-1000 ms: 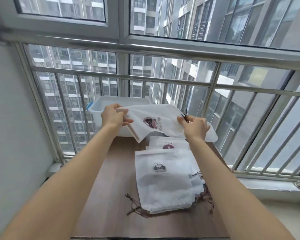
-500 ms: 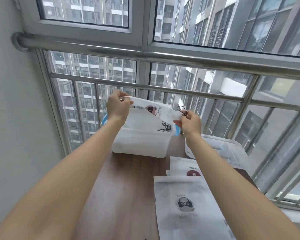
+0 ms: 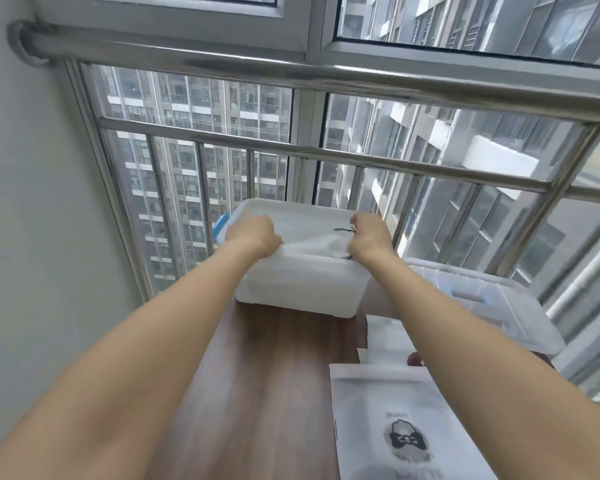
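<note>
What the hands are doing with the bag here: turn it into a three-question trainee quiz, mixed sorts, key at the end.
1. True or false: the left hand and the right hand both grip the white drawstring bag at the mouth of the open bin.
2. Where does the bin's lid lie? A. shut on the bin; B. beside the bin, to its right; C. on the windowsill.
3. Near which hand does the bag's dark cord show?
Key: 1 true; 2 B; 3 the right hand.
</note>
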The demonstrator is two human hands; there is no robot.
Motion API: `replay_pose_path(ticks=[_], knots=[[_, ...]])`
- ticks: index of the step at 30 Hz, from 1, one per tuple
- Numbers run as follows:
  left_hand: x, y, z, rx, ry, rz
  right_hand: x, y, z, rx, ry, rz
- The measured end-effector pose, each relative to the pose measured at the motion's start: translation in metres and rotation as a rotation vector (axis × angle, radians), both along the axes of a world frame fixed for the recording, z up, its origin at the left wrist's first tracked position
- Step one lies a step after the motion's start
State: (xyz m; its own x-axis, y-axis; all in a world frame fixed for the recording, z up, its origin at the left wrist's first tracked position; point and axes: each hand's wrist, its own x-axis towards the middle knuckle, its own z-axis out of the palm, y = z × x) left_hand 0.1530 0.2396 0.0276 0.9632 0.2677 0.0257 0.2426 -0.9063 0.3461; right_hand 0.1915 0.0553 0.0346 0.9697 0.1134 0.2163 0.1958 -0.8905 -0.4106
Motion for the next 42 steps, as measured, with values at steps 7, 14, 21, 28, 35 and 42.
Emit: replay_pose_path(ticks=[7, 14, 21, 28, 35, 42], knots=[[0.007, -0.01, -0.003, -0.04, 0.217, -0.012, 0.008, 0.014, -0.003, -0.293, 0.215, 0.167], [-0.013, -0.034, 0.003, -0.012, -0.075, -0.025, -0.017, 0.004, 0.01, -0.117, 0.181, 0.278], [-0.079, -0.088, 0.01, -0.191, -0.487, -0.152, -0.104, -0.06, 0.018, 0.171, 0.057, 0.279], [-0.166, -0.147, -0.02, -0.408, -0.289, -0.338, -0.205, -0.136, -0.033, 0.286, 0.052, 0.183], [-0.25, -0.184, -0.07, -0.441, 0.074, -0.618, -0.29, -0.196, -0.084, 0.349, 0.449, 0.208], [-0.284, -0.177, -0.122, -0.254, 0.133, -0.692, -0.315, -0.218, -0.119, -0.016, 0.269, 0.323]])
